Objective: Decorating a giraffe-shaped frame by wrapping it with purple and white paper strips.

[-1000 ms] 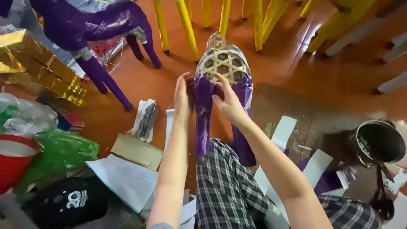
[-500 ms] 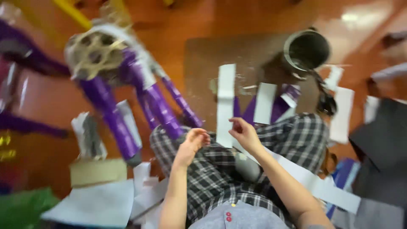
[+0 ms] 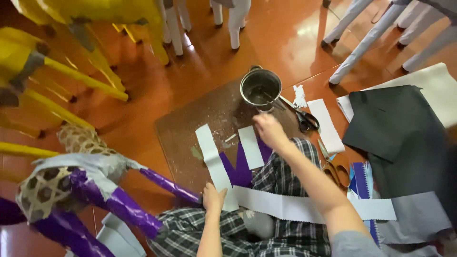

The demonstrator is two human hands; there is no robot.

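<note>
- My right hand (image 3: pixel 269 130) has left my lap, now reaching, fingers curled, toward the metal pot (image 3: pixel 260 88).
- My left hand (image 3: pixel 213 197) is pressing flat on a white paper strip (image 3: pixel 214 164), which is running away from me, scissors (image 3: pixel 304 118) beside.

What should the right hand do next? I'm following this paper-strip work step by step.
Probably reach on to the metal pot: the right hand hovers empty just below its rim, while the left hand rests on a long white paper strip.

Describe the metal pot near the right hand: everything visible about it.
The metal pot is small, round and silver-grey, standing upright on the brown board on the floor. Its inside looks dark and smeared, and a stick-like tool leans in it. The right hand reaches toward its near rim; contact cannot be told. Scissors lie just beside it.
</note>
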